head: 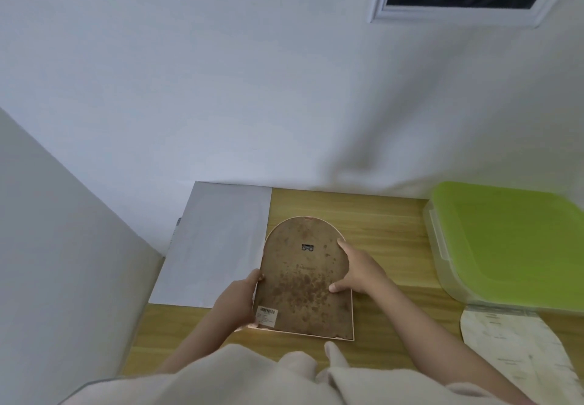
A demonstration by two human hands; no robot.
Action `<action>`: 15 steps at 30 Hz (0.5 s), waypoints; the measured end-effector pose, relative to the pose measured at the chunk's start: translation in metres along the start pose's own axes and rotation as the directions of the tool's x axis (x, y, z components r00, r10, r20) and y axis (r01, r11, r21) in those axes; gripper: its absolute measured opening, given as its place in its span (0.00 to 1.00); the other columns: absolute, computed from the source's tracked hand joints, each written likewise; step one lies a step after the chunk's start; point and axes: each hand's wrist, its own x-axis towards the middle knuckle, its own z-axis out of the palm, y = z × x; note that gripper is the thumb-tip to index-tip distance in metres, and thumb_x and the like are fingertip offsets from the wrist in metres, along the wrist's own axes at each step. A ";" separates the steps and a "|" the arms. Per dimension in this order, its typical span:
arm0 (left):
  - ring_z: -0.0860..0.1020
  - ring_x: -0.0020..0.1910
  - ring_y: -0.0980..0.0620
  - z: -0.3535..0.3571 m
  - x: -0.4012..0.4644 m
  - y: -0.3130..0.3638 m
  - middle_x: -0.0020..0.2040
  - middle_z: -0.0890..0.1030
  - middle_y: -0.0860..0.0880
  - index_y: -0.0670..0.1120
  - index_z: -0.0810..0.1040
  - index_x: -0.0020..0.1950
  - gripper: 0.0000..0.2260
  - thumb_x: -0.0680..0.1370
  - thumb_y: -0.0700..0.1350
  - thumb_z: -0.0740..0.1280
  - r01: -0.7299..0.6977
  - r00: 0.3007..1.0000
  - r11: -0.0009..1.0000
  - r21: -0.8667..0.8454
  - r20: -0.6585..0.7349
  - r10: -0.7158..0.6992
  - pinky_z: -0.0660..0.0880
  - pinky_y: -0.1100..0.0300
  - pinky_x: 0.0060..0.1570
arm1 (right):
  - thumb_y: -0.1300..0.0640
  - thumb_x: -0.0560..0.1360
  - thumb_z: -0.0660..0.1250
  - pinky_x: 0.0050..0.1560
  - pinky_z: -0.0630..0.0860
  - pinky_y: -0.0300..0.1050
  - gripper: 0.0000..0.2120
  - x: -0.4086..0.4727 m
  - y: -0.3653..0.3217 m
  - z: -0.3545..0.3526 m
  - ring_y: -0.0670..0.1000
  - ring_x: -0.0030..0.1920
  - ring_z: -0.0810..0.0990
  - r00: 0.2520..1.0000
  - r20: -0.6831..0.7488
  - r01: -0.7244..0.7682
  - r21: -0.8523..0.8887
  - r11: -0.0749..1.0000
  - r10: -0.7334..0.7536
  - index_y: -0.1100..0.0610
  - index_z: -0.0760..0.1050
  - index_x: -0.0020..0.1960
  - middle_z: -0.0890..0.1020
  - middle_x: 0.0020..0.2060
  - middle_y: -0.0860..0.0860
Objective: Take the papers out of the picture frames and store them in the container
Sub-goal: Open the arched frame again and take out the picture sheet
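Seen from the head camera, a person is standing at a wooden table [379, 215] pushed against a white wall. An arch-topped picture frame [305, 278] is lying face down on the table in front of them, showing its mottled brown backing board, a small metal hanger near the top and a barcode sticker [267, 313] at the near left corner.

The left hand [237, 300] is gripping the frame's left edge near that corner, thumb curled onto the back. The right hand [357, 272] is holding the right edge, thumb pressing on the backing and fingers lying along the rim.

To the right, well apart from the frame, a clear plastic container with a green lid [512, 243] is sitting closed. Just in front of it an arch-shaped printed paper [518, 357] is lying loose on the table. A grey sheet [218, 243] is lying to the left of the frame.

The step in hand appears to be opening this frame from behind. The next move probably calls for freeing the backing board and lifting it off to reach the paper beneath; whether clips are securing it cannot be made out.
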 end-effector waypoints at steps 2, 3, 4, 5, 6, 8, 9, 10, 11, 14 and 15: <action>0.73 0.37 0.51 0.005 -0.001 0.000 0.34 0.69 0.54 0.50 0.61 0.68 0.36 0.65 0.38 0.74 0.001 1.000 1.000 -0.015 -0.022 -0.001 0.70 0.61 0.34 | 0.46 0.52 0.83 0.66 0.69 0.52 0.62 0.000 0.002 0.001 0.53 0.70 0.67 1.000 0.007 0.005 0.086 0.996 -0.005 0.45 0.49 0.76 0.66 0.72 0.50; 0.73 0.38 0.51 0.008 -0.002 -0.001 0.35 0.70 0.54 0.50 0.60 0.68 0.36 0.65 0.38 0.73 0.002 0.999 1.000 -0.025 -0.035 -0.003 0.69 0.62 0.35 | 0.48 0.51 0.83 0.67 0.69 0.51 0.63 0.000 0.003 0.002 0.53 0.70 0.68 1.000 0.009 0.006 0.129 0.992 -0.007 0.46 0.50 0.76 0.67 0.72 0.50; 0.74 0.39 0.51 0.010 -0.003 -0.002 0.37 0.71 0.53 0.50 0.60 0.70 0.36 0.66 0.38 0.72 0.005 0.999 0.999 -0.043 -0.046 -0.007 0.70 0.63 0.35 | 0.49 0.50 0.84 0.67 0.68 0.51 0.63 0.001 0.003 0.002 0.53 0.69 0.68 1.000 0.010 0.002 0.169 0.986 -0.004 0.46 0.51 0.76 0.67 0.71 0.50; 0.74 0.41 0.51 0.012 -0.003 -0.003 0.40 0.73 0.51 0.51 0.60 0.71 0.36 0.66 0.38 0.71 0.006 0.998 0.997 -0.071 -0.057 -0.010 0.71 0.62 0.36 | 0.51 0.49 0.84 0.66 0.70 0.51 0.63 0.001 0.003 0.003 0.53 0.69 0.69 1.000 0.008 -0.006 0.204 0.979 0.005 0.45 0.51 0.76 0.67 0.71 0.50; 0.75 0.44 0.51 0.014 -0.004 -0.005 0.43 0.75 0.50 0.51 0.61 0.71 0.36 0.66 0.38 0.71 0.009 0.998 0.994 -0.113 -0.065 -0.016 0.74 0.61 0.39 | 0.52 0.50 0.84 0.63 0.73 0.50 0.63 0.001 0.003 0.004 0.54 0.68 0.70 1.000 0.008 -0.021 0.233 0.972 0.020 0.44 0.51 0.76 0.68 0.70 0.51; 0.77 0.47 0.51 0.015 -0.009 -0.009 0.48 0.76 0.49 0.51 0.64 0.71 0.35 0.67 0.38 0.72 0.006 0.996 0.975 -0.221 -0.087 -0.026 0.77 0.61 0.44 | 0.54 0.51 0.83 0.49 0.80 0.50 0.62 -0.002 0.002 0.006 0.56 0.64 0.72 0.998 0.028 -0.068 0.302 0.951 0.062 0.41 0.51 0.75 0.67 0.68 0.51; 0.77 0.48 0.51 0.015 -0.011 -0.010 0.49 0.76 0.50 0.52 0.65 0.70 0.34 0.67 0.37 0.72 0.004 0.995 0.962 -0.272 -0.094 -0.031 0.78 0.62 0.45 | 0.55 0.52 0.83 0.48 0.80 0.51 0.61 -0.003 0.003 0.006 0.57 0.64 0.72 0.997 0.040 -0.078 0.347 0.935 0.068 0.41 0.52 0.75 0.65 0.69 0.52; 0.77 0.48 0.51 0.014 -0.013 -0.012 0.49 0.75 0.51 0.52 0.66 0.69 0.33 0.67 0.37 0.72 0.004 0.995 0.948 -0.317 -0.091 -0.035 0.77 0.62 0.46 | 0.55 0.52 0.83 0.54 0.78 0.52 0.61 -0.005 0.005 0.007 0.56 0.66 0.70 0.997 0.045 -0.068 0.401 0.914 0.055 0.42 0.53 0.75 0.64 0.70 0.52; 0.78 0.46 0.51 0.014 -0.015 -0.013 0.48 0.75 0.51 0.53 0.67 0.68 0.33 0.67 0.36 0.73 0.004 0.996 0.931 -0.365 -0.080 -0.036 0.77 0.63 0.45 | 0.56 0.52 0.83 0.62 0.74 0.52 0.60 -0.006 0.008 0.008 0.55 0.68 0.69 0.999 0.042 -0.045 0.460 0.887 0.029 0.44 0.53 0.76 0.64 0.70 0.52; 0.78 0.36 0.52 0.011 -0.023 -0.014 0.51 0.75 0.44 0.54 0.72 0.62 0.29 0.66 0.31 0.72 -0.008 0.999 0.828 -0.561 -0.033 -0.013 0.78 0.60 0.40 | 0.61 0.56 0.83 0.63 0.72 0.47 0.55 -0.018 0.016 0.009 0.53 0.65 0.71 1.000 0.008 0.001 0.619 0.785 -0.008 0.50 0.57 0.75 0.67 0.69 0.51; 0.78 0.35 0.51 0.010 -0.026 -0.014 0.51 0.74 0.41 0.55 0.72 0.59 0.28 0.66 0.30 0.72 -0.029 0.999 0.792 -0.610 -0.035 0.010 0.79 0.59 0.39 | 0.62 0.56 0.83 0.62 0.73 0.48 0.54 -0.022 0.018 0.010 0.53 0.64 0.72 1.000 -0.013 0.015 0.650 0.760 -0.008 0.50 0.58 0.75 0.68 0.68 0.52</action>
